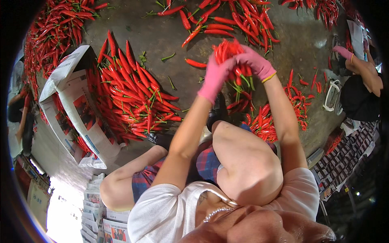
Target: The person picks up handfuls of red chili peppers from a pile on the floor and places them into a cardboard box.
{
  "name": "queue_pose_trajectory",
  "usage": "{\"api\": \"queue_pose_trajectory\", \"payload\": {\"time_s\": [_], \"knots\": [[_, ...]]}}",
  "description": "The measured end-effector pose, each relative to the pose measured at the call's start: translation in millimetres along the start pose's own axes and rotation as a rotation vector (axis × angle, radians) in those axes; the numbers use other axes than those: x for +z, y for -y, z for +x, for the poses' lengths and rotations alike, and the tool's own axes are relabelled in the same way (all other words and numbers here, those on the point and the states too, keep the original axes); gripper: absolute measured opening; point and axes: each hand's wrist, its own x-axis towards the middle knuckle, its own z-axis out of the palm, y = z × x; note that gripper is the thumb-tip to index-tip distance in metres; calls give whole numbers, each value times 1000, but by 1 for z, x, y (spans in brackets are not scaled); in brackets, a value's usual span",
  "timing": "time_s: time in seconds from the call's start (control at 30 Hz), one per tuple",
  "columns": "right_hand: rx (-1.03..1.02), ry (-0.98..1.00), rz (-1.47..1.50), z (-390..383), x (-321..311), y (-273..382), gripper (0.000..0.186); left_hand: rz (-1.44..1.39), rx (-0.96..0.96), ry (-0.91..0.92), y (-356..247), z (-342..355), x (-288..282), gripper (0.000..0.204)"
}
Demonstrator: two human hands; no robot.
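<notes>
Both my hands wear pink gloves and meet around a bunch of red chili peppers [228, 50] held above the floor. My left hand [217, 76] closes on the bunch from the left; my right hand [255, 62] curls over it from the right. Green stems hang out below my fingers, and the upper tips look smeared by motion. Under the bunch lie loose chili peppers [242, 101]. A large heap of chili peppers [129, 91] spreads to the left, with stems mostly toward me. Another chili heap [251, 20] lies just beyond my hands.
A newspaper-covered box [81, 109] with chili peppers in it stands at the left. More chili heaps [58, 28] fill the far left. A smaller chili pile [265, 123] lies near my right knee. Other people work at both edges, one with a pink-gloved hand [343, 52].
</notes>
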Motion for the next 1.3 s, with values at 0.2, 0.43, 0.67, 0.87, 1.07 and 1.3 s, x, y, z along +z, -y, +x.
{"api": "queue_pose_trajectory", "payload": {"time_s": [0.2, 0.43, 0.67, 0.87, 1.07, 1.3], "knots": [[-301, -98, 761, 73, 32, -41, 25, 1301, 58, 248, -88, 109, -18, 69], [-301, -179, 872, 32, -1, -112, 33, 1228, 5, 306, -36, 73, -8, 101], [-497, -273, 758, 94, -72, -56, 35, 1127, 191, 326, -102, 146, 34, 95], [-435, -1, 700, 40, -39, -110, 34, 1101, 91, 273, -45, 78, -4, 104], [-287, 118, 404, 37, 4, -26, 30, 725, 420, 99, -55, 70, -31, 101], [-319, 62, 686, 126, -42, 7, 24, 723, -46, 279, -116, 160, -15, 70]]}}
